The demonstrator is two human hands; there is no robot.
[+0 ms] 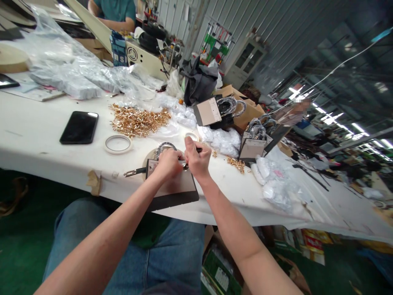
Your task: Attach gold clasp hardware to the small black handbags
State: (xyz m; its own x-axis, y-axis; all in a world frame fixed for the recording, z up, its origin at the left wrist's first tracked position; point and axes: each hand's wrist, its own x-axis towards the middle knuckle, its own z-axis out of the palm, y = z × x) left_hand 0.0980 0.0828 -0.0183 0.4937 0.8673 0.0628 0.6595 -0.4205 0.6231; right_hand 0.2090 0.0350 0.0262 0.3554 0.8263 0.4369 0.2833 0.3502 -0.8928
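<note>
In front of me, a flat handbag panel [178, 184] with a beige face and dark edges lies at the table's front edge, partly overhanging it. My left hand [170, 162] is closed on its upper edge, fingers curled near a plastic-wrapped handle [165, 146]. Beside it, my right hand [198, 157] is a fist around a small tool with a dark end [199, 150]; the grip hides its kind. A bit of shiny metal [185, 165] shows between the hands. From the panel's left side sticks out a dark strap with a metal buckle [130, 173].
A heap of gold metal fasteners [138, 121], a phone [79, 128] and a tape roll [118, 144] lie to the left. More handbags [253, 147] and plastic-wrapped bundles [273, 180] stand to the right. A person in a green shirt [116, 12] sits across the table.
</note>
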